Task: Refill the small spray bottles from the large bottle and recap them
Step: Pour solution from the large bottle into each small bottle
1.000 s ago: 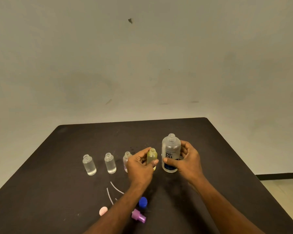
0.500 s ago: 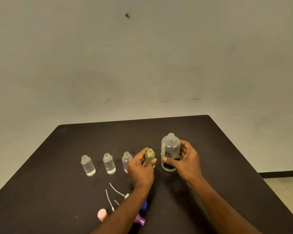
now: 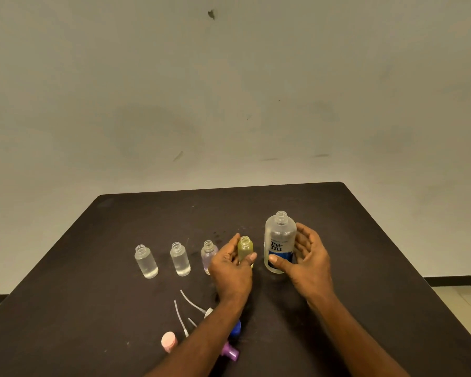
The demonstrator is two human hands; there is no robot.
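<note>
Left hand [image 3: 230,270] grips yellow bottle [image 3: 245,248] on dark table [image 3: 365,240].

Matte black desk [image 3: 365,240] against a plain grey-white wall [image 3: 229,91] with a few dark marks. Two clear bottles [image 3: 146,261] [image 3: 180,259], one faintly lilac [image 3: 207,253], one olive-yellow [image 3: 245,248]. Frosted big bottle [image 3: 280,235] with a white-and-blue label, dark lettering "re-nu". Pink cap [image 3: 169,340], blue cap [image 3: 235,328], purple sprayer [image 3: 230,351], white tubes [image 3: 180,317]. Black skirting [image 3: 454,281] over pale floor.
</note>
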